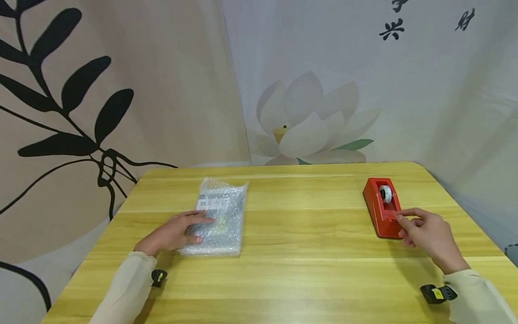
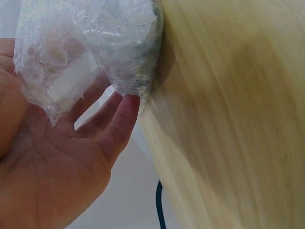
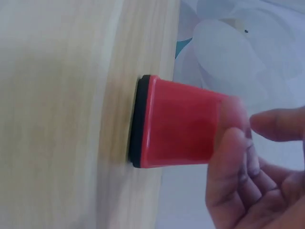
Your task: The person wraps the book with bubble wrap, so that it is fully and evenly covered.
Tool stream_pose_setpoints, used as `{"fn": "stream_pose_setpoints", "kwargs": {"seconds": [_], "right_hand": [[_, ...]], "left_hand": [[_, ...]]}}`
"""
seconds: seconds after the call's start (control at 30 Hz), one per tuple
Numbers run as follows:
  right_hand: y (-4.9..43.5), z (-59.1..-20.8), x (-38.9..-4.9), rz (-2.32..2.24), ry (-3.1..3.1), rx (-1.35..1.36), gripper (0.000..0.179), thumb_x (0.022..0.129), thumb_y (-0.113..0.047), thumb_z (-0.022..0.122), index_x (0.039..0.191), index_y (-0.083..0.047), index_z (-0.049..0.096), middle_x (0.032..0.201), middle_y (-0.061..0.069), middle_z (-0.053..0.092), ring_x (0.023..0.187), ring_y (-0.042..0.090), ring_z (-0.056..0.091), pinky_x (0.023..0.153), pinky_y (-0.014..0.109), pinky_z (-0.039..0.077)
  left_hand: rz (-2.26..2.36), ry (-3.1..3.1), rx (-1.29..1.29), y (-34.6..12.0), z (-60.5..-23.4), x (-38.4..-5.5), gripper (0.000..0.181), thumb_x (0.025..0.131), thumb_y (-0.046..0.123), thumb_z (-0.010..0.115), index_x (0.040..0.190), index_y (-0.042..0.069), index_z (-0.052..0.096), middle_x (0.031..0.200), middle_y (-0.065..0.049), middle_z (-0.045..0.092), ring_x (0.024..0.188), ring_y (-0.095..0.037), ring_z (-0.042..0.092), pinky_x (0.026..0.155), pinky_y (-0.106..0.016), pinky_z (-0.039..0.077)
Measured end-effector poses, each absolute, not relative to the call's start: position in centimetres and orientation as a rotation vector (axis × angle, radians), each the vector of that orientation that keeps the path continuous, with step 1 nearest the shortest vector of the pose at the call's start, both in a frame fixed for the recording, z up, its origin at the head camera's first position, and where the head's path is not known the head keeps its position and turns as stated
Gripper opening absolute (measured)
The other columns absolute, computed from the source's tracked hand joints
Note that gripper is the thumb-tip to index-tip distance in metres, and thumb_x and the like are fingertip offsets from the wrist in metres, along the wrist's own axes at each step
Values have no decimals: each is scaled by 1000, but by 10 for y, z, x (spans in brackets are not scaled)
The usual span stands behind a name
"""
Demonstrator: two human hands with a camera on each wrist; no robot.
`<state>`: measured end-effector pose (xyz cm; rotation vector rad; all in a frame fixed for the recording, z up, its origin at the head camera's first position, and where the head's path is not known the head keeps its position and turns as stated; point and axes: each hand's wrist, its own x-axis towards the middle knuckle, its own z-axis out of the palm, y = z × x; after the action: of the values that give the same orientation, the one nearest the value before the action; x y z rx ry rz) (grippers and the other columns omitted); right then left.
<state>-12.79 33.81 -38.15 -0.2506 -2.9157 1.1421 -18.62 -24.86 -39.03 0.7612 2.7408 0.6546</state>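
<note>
A flat package in bubble wrap [image 1: 226, 236] lies at the left of the table, with printing showing through. My left hand [image 1: 178, 231] rests on its left side, fingers spread and fairly straight over the top. Up close in the left wrist view, the crinkled bubble wrap [image 2: 119, 43] covers part of the fingers. At the right stands a red tape dispenser [image 1: 378, 216] with a white tape roll [image 1: 387, 194] inside. My right hand [image 1: 433, 236] is at its front end, thumb and index finger pinching the clear tape there. The right wrist view shows these fingertips blurred beside the red dispenser [image 3: 181, 129].
The yellow wooden table [image 1: 299, 279] has its far edge near a cloth backdrop [image 1: 182, 81] printed with leaves, a lotus and characters. A small black device with a yellow mark [image 1: 159, 277] is at the left wrist, and a similar device [image 1: 438, 294] at the right.
</note>
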Motion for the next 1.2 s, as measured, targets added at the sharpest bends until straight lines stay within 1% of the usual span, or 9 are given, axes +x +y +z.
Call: {"fn": "stream_pose_setpoints", "kwargs": {"seconds": [0.13, 0.3, 0.47, 0.67, 0.8, 0.9, 0.97, 1.03, 1.2], "right_hand": [[343, -385, -133, 1249, -2943, -303, 61, 106, -41, 43, 136, 12, 46, 70, 2, 68, 55, 14, 62, 54, 30, 55], [342, -386, -135, 1217, -2937, -273, 55, 105, -43, 47, 129, 7, 56, 60, 0, 59, 48, 12, 51, 50, 30, 44], [338, -387, -134, 1093, -2847, -277, 45, 102, -36, 55, 118, 4, 66, 56, 1, 57, 47, 16, 52, 48, 31, 37], [335, -383, -136, 914, -2737, -225, 34, 100, -28, 60, 104, 4, 72, 56, 0, 57, 46, 11, 49, 44, 29, 32], [337, -373, -146, 1214, -2667, -255, 35, 103, -28, 55, 109, 3, 67, 58, -6, 55, 50, 9, 49, 46, 27, 40], [342, -366, -156, 1485, -2591, -261, 24, 104, -28, 52, 104, -11, 69, 60, -10, 50, 52, 9, 46, 49, 27, 43], [345, -361, -163, 1628, -2537, -255, 20, 104, -28, 52, 96, -22, 69, 61, -11, 49, 52, 9, 43, 48, 29, 40], [348, -357, -171, 1776, -2466, -237, 21, 104, -27, 53, 90, -29, 69, 66, -12, 52, 51, 10, 39, 48, 32, 31], [349, -348, -191, 2091, -2273, -213, 25, 104, -22, 54, 87, -27, 72, 75, -13, 52, 50, 15, 27, 57, 38, 17]], "left_hand": [[656, 2747, 741, -249, -390, -185, 54, 89, 17, 73, 141, 17, 59, 159, -24, 37, 143, -54, 33, 110, -72, 33], [665, 2742, 712, -248, -390, -183, 54, 88, 17, 73, 141, 17, 59, 159, -24, 37, 143, -54, 33, 110, -71, 33], [678, 2733, 697, -249, -392, -183, 54, 88, 17, 73, 140, 18, 59, 159, -23, 36, 144, -54, 32, 110, -71, 34], [681, 2721, 713, -248, -395, -184, 54, 89, 17, 73, 141, 17, 59, 159, -24, 36, 144, -54, 32, 110, -69, 36], [673, 2739, 744, -247, -395, -186, 54, 89, 17, 73, 141, 17, 59, 158, -25, 37, 143, -54, 33, 109, -69, 37], [669, 2746, 739, -248, -394, -187, 54, 89, 16, 74, 141, 17, 59, 158, -25, 38, 143, -54, 34, 108, -69, 37], [661, 2747, 733, -249, -394, -187, 54, 89, 17, 74, 141, 18, 59, 158, -24, 38, 143, -54, 34, 108, -70, 37], [661, 2746, 728, -249, -394, -187, 54, 89, 16, 74, 141, 18, 60, 158, -24, 39, 143, -54, 34, 109, -69, 37], [660, 2753, 740, -250, -394, -188, 54, 88, 16, 74, 140, 17, 60, 158, -24, 38, 143, -54, 34, 109, -70, 36]]}}
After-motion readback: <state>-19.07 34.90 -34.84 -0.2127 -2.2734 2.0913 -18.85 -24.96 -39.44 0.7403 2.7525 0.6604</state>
